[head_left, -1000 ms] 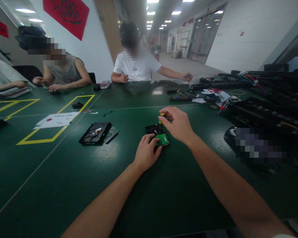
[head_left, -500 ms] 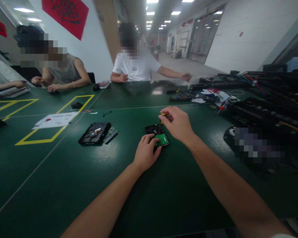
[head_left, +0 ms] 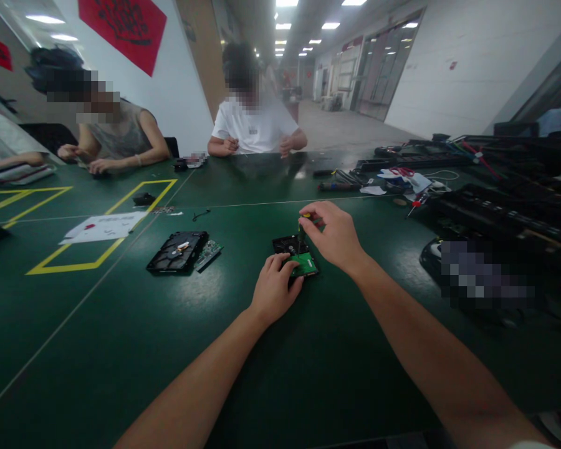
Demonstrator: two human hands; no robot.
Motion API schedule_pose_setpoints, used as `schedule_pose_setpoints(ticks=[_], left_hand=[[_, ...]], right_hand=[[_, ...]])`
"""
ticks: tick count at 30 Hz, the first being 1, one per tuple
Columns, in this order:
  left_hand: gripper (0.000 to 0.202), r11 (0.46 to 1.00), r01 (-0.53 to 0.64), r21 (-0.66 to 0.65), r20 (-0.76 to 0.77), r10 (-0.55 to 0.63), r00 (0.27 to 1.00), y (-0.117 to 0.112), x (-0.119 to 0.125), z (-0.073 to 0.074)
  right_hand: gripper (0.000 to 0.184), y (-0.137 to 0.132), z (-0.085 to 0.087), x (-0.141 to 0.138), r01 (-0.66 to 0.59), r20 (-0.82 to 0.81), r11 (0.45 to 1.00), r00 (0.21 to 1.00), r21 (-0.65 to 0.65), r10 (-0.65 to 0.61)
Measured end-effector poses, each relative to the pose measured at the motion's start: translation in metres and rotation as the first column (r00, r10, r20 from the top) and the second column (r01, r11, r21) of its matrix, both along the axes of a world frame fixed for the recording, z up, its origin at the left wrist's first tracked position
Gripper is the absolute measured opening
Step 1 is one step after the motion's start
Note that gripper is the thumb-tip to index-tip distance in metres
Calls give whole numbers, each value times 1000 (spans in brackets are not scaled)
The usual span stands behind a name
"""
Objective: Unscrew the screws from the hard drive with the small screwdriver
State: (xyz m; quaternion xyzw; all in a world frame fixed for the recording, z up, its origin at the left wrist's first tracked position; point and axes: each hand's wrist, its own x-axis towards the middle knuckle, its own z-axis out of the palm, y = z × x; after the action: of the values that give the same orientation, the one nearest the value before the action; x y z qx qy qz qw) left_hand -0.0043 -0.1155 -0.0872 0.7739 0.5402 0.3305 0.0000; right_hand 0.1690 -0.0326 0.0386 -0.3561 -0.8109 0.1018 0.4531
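Note:
A black hard drive with a green circuit board on its near part lies on the green table in front of me. My left hand grips its near left side, thumb and fingers closed on the edge. Above the drive, my right hand pinches an upright screwdriver by its yellow-topped handle. The shaft points down at the board's far edge; whether the tip sits in a screw is too small to tell. To the left rest another black hard drive and a loose circuit board.
Black equipment with cables fills the right side. Several tools lie beyond my right hand, near a red-handled screwdriver. A white sheet crosses yellow tape at left. Co-workers sit across the table.
The screwdriver's shaft has shifted slightly left and down toward the board. My left hand stays in place. The co-worker opposite has drawn an outstretched arm back from the tools.

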Motion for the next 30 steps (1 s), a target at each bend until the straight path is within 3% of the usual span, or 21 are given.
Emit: schedule_pose_setpoints(ticks=[4,13,22,30], left_hand=[[32,1000,-1,-3,-4,1,1000,0,1,1],[31,1000,2,-8,-5,-2,1000,0,0,1],[31,1000,5,-2,6,-5,1000,0,0,-1],[32,1000,1,-11,5,-1,1000,0,1,2]], right_hand=[[18,-3,0,-2,-33,-20,999,999,-35,32],[6,0,2,1,15,6,1000,1000,3,-15],[18,-3,2,-1,-13,-36,999,999,-32,12],[8,-3,4,0,-8,7,1000,1000,-14,8]])
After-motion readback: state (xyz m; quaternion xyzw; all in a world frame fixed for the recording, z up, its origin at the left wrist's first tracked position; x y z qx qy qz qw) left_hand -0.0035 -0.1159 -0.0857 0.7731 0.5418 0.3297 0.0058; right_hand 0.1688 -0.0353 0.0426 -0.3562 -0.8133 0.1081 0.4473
